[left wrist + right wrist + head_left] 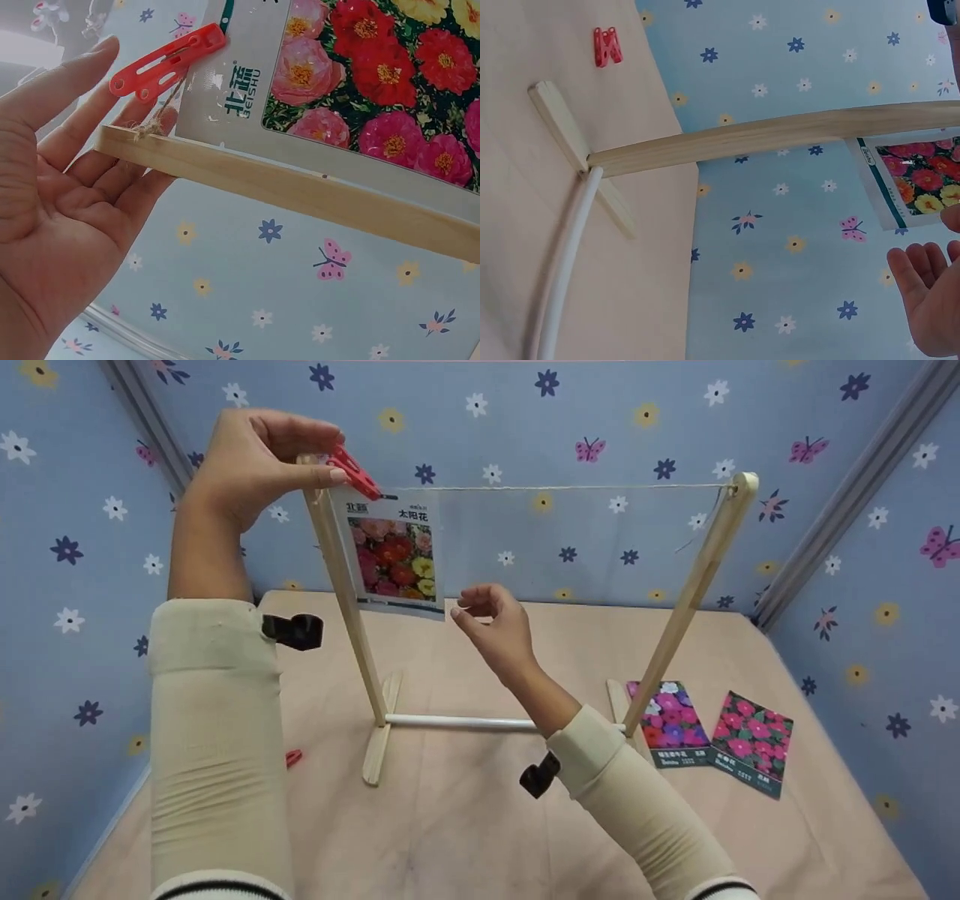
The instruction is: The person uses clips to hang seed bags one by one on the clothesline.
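Packet point(394, 555), hung upright from the string point(540, 488) close beside the left post point(358, 649), with the red clip point(358, 477) at its top edge. The left hand point(259, 461) stands around the clip's outer end, thumb and fingers parted and not clamped on it. The right hand point(499, 626), fingers loosely bent and free of any object, is just beside the packet's lower corner. Opposite, I see the right post point(694, 592), where the string is tied; a white rod point(465, 723) joins both posts low down. On the tabletop point(465, 840), a purple packet point(670, 724) and a pink packet point(754, 741) lie near the right post; at least one spare clip point(294, 757) lies left of the frame.
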A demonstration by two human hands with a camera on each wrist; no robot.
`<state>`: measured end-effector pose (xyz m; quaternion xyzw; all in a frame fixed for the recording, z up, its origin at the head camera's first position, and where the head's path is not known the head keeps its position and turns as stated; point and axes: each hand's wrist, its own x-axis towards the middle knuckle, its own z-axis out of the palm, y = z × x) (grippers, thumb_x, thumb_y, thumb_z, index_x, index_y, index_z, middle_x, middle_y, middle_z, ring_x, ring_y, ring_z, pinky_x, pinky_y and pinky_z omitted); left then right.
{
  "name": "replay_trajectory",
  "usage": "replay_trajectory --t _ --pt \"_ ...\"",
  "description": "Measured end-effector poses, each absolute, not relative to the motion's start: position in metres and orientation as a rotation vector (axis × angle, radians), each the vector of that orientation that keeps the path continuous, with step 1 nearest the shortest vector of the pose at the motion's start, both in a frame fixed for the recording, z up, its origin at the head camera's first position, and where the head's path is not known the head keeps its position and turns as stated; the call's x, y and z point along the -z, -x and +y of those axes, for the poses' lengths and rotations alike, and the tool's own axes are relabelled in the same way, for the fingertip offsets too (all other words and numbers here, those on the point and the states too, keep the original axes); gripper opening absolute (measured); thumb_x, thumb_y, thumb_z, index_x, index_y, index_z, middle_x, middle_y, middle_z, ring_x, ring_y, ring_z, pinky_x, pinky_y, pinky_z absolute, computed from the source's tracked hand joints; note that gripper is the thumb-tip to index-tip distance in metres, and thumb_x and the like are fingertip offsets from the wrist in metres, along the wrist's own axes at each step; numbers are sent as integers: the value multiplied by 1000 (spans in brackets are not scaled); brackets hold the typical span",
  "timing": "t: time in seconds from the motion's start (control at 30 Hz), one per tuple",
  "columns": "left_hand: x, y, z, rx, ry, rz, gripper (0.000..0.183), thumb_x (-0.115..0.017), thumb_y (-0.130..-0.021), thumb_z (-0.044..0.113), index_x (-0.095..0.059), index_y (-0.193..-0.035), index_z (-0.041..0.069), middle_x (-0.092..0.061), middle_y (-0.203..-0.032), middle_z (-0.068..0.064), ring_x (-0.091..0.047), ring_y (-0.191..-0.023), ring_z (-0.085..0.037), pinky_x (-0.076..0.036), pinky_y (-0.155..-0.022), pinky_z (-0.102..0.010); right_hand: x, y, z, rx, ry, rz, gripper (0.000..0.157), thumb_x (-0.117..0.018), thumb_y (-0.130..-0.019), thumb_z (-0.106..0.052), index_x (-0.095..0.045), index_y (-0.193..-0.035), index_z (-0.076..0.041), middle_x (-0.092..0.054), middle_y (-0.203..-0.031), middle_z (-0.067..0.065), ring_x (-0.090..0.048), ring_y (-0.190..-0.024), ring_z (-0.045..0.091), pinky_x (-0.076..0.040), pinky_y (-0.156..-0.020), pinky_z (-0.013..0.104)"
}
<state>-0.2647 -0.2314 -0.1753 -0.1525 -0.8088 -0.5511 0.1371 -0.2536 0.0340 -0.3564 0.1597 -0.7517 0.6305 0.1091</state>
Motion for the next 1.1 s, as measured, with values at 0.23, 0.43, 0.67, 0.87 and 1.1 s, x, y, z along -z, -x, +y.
replay_trajectory --t 0.23,0.43,0.67,0.87,1.1 --pt "180 257 -235 1549 441 -2206 39 -83 -78 21 -72 -113 7 -70 -113 -5 -66 -104 -17 -48 -98 -28 371 248 51 -1803 -520 -2279 25 -71 -90 -14 -62 -112 -4 -64 -109 4 -61 -98 16 -53 -84 33" --pt "187 249 -241 1532 405 -2149 41 -84 -77 20 -72 -115 8 -69 -114 -5 -67 -104 -17 -49 -96 -28 379 244 65 -1729 -628 -2303 29 -72 -89 -14 -62 -115 -6 -63 -112 8 -61 -99 15 -54 -84 33" --pt "201 240 -251 1485 380 -2122 42 -84 -77 12 -71 -117 9 -67 -118 -6 -66 -102 -16 -52 -91 -27 384 237 78 -1664 -762 -2277 37 -73 -89 -16 -60 -120 -2 -60 -118 8 -61 -102 20 -54 -86 38" --pt "216 233 -253 1400 451 -2096 38 -83 -77 6 -72 -113 6 -64 -114 -6 -62 -105 -19 -52 -90 -25 387 231 89 -1657 -850 -2210 37 -73 -88 -10 -59 -119 4 -59 -119 12 -60 -104 29 -55 -87 40" --pt "237 218 -251 1222 483 -2205 38 -83 -77 8 -71 -113 4 -62 -114 -4 -62 -102 -14 -51 -89 -22 392 223 106 -1607 -936 -2176 37 -74 -87 -8 -60 -119 2 -59 -119 15 -59 -106 29 -54 -89 39"
